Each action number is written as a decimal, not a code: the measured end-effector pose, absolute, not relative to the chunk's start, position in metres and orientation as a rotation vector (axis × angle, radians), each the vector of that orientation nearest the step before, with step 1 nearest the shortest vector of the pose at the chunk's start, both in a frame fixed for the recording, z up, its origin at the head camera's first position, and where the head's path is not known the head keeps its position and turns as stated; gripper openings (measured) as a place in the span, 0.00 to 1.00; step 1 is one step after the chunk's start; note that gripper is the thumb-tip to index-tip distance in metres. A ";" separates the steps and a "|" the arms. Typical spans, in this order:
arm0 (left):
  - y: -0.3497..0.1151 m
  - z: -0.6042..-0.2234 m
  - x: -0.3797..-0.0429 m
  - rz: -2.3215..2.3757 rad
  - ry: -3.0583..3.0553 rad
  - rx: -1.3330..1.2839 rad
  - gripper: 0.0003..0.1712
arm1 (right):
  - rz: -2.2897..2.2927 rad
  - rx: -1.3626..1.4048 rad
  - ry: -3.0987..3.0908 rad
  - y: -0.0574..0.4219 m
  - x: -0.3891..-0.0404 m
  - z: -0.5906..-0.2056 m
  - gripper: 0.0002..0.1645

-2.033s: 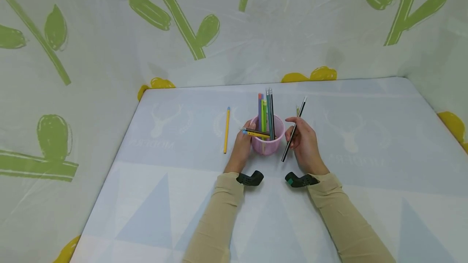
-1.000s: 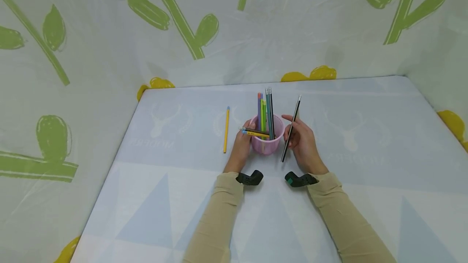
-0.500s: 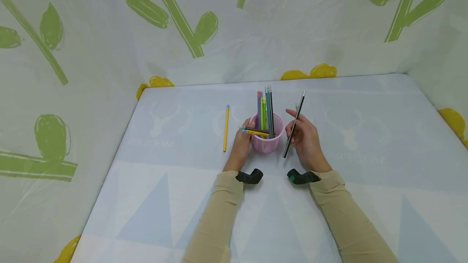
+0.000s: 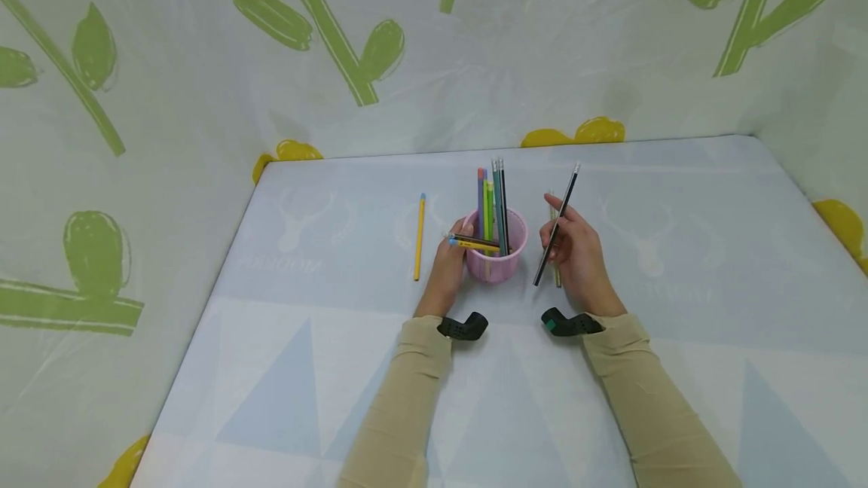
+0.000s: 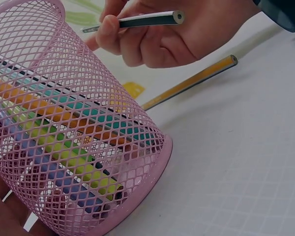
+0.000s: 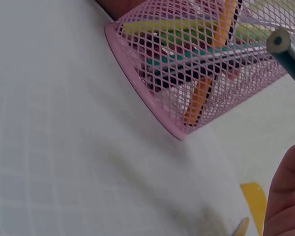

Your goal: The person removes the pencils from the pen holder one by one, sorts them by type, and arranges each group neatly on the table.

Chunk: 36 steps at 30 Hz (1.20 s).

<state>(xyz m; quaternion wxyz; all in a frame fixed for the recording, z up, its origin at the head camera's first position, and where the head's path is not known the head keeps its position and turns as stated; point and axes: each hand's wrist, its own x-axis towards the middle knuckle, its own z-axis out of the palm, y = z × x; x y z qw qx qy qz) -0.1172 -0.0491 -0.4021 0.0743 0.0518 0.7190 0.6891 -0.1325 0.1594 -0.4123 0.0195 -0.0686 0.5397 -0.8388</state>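
Observation:
My left hand (image 4: 444, 269) grips the side of a pink mesh pencil cup (image 4: 493, 271) that stands on the table. Several pencils in purple, green, teal and black stand in it. A yellow pencil (image 4: 475, 245) and a dark one lean low over its left rim, near the left thumb. To the right of the cup, my right hand (image 4: 585, 254) pinches a dark striped pencil (image 4: 557, 223), silver end up and tilted away. Partly hidden under that hand, a yellow pencil with dark stripes (image 5: 191, 81) lies on the table.
Left of the cup, a yellow pencil (image 4: 420, 239) with a blue end lies on the table. A pale patterned cloth (image 4: 271, 367) covers the tabletop. Behind it rises a curtain (image 4: 475, 81) printed with green plants. Each wrist wears a black device.
The right hand has shifted right, away from the cup, carrying the dark pencil, which leans further right. More of the pencil lying beneath that hand now shows. The left hand keeps its hold.

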 end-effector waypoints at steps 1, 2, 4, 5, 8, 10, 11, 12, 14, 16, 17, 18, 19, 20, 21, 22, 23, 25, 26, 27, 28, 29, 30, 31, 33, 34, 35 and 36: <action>-0.049 -0.403 -0.118 2.072 2.152 0.149 0.26 | -2.604 -0.207 1.671 0.161 -0.133 -0.412 0.23; -0.049 -0.405 -0.118 2.081 2.145 0.142 0.26 | -2.601 -0.203 1.678 0.162 -0.133 -0.413 0.23; -0.049 -0.410 -0.122 2.090 2.131 0.143 0.27 | -2.607 -0.195 1.686 0.165 -0.134 -0.413 0.23; -0.049 -0.413 -0.123 2.090 2.129 0.146 0.27 | -2.608 -0.193 1.702 0.166 -0.134 -0.413 0.23; -0.049 -0.422 -0.129 2.107 2.131 0.168 0.29 | -2.633 -0.187 1.703 0.171 -0.137 -0.413 0.23; -0.048 -0.425 -0.131 2.111 2.137 0.175 0.30 | -2.641 -0.179 1.704 0.175 -0.138 -0.414 0.22; -0.048 -0.425 -0.131 2.115 2.138 0.173 0.30 | -2.642 -0.168 1.698 0.177 -0.139 -0.415 0.22; -0.048 -0.426 -0.131 2.120 2.135 0.169 0.31 | -2.641 -0.155 1.692 0.179 -0.139 -0.416 0.22; -0.048 -0.426 -0.130 2.122 2.126 0.158 0.31 | -2.622 -0.116 1.707 0.183 -0.139 -0.417 0.22; -0.048 -0.427 -0.130 2.121 2.122 0.155 0.30 | -2.588 -0.062 1.746 0.186 -0.139 -0.418 0.22; -0.048 -0.427 -0.130 2.124 2.122 0.160 0.31 | -2.570 -0.038 1.771 0.188 -0.139 -0.419 0.23; -0.048 -0.427 -0.130 2.125 2.121 0.163 0.31 | -2.548 -0.009 1.805 0.189 -0.139 -0.419 0.24; -0.048 -0.427 -0.130 2.126 2.124 0.169 0.31 | -2.529 0.017 1.838 0.191 -0.139 -0.419 0.25; -0.048 -0.427 -0.130 2.126 2.128 0.175 0.31 | -2.505 0.040 1.876 0.192 -0.139 -0.419 0.26; -0.048 -0.427 -0.130 2.126 2.131 0.178 0.30 | -2.485 0.056 1.906 0.194 -0.139 -0.419 0.27; -0.048 -0.427 -0.130 2.126 2.132 0.184 0.30 | -2.463 0.068 1.933 0.195 -0.139 -0.420 0.27; -0.048 -0.427 -0.130 2.127 2.132 0.187 0.30 | -2.434 0.082 1.969 0.196 -0.139 -0.420 0.27; -0.048 -0.428 -0.130 2.125 2.128 0.183 0.31 | -2.364 0.117 2.036 0.199 -0.139 -0.420 0.26; -0.048 -0.428 -0.130 2.125 2.125 0.180 0.31 | -2.315 0.130 2.075 0.200 -0.139 -0.420 0.25; -0.048 -0.428 -0.129 2.127 2.121 0.179 0.31 | -2.245 0.140 2.137 0.201 -0.139 -0.420 0.25; -0.048 -0.428 -0.129 2.130 2.119 0.183 0.31 | -2.154 0.145 2.215 0.202 -0.140 -0.420 0.24; -0.048 -0.427 -0.129 2.131 2.117 0.185 0.31 | -2.052 0.149 2.296 0.203 -0.140 -0.420 0.25; -0.048 -0.427 -0.129 2.129 2.118 0.186 0.31 | -1.947 0.145 2.371 0.204 -0.141 -0.421 0.25; -0.048 -0.427 -0.129 2.127 2.122 0.186 0.31 | -1.841 0.134 2.442 0.204 -0.142 -0.421 0.26; -0.049 -0.427 -0.129 2.124 2.130 0.193 0.30 | -1.648 0.112 2.560 0.204 -0.143 -0.422 0.28; -0.049 -0.427 -0.130 2.123 2.134 0.198 0.30 | -1.584 0.103 2.591 0.204 -0.144 -0.422 0.29; -0.049 -0.427 -0.130 2.121 2.136 0.199 0.30 | -1.542 0.095 2.608 0.204 -0.144 -0.422 0.30; -0.049 -0.427 -0.130 2.116 2.140 0.197 0.30 | -1.510 0.094 2.620 0.204 -0.145 -0.423 0.31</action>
